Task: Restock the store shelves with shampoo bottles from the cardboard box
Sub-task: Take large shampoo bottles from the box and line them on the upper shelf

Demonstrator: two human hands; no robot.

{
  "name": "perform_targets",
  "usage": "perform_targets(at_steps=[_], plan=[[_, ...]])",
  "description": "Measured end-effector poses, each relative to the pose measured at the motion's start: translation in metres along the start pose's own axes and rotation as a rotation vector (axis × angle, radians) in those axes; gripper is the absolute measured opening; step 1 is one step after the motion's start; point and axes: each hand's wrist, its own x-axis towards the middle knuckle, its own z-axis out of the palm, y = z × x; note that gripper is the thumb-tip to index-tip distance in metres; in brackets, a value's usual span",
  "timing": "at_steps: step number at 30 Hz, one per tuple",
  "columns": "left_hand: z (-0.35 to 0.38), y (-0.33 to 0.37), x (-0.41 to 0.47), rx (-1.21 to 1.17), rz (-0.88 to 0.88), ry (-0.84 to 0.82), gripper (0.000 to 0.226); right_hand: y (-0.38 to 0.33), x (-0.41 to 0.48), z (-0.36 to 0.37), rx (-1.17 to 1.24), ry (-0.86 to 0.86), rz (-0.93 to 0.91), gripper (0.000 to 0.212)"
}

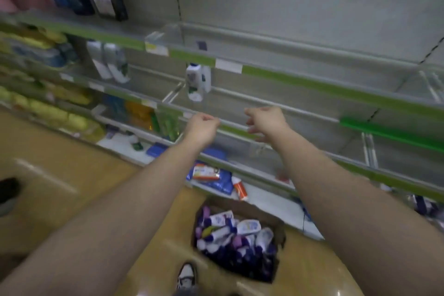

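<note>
Both our arms are out toward the store shelves (300,81). Our left hand (203,125) is curled on nothing and our right hand (265,120) is loose-fingered and empty. White shampoo bottles (198,81) stand just above, and the cardboard box (254,209) sits bottle-stuffed on the floor.

Cardboard box (254,210), 6 o'clock on floor: open, white/purple bottles (247,227) jumbled inside. Two white bottles (198,80) upright on shelf (230,110), 12 o'clock.
</note>
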Motion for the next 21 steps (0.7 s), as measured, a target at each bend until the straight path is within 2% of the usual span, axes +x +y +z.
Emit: perform_targets(at_steps=[2,6,10,14,17,21], plan=[[0.011,-0.031,0.000,0.041,-0.048,-0.020,0.010,0.040,0.013,0.009,-0.025,-0.007,0.084,0.021],[0.039,-0.109,0.014,0.145,-0.143,-0.072,0.024,0.121,0.035,0.030,-0.055,-0.045,0.232,0.022],[0.065,-0.187,0.028,0.191,-0.260,-0.127,0.003,0.207,0.066,0.058,-0.112,-0.068,0.338,0.030],[0.093,-0.280,0.048,0.264,-0.383,-0.188,0.015,0.299,0.096,0.093,-0.159,-0.111,0.431,0.021],[0.119,-0.346,0.065,0.317,-0.414,-0.203,0.012,0.369,0.117,0.125,-0.172,-0.163,0.515,0.015],[0.161,-0.447,0.092,0.361,-0.439,-0.240,0.007,0.474,0.150,0.169,-0.191,-0.218,0.582,0.016]])
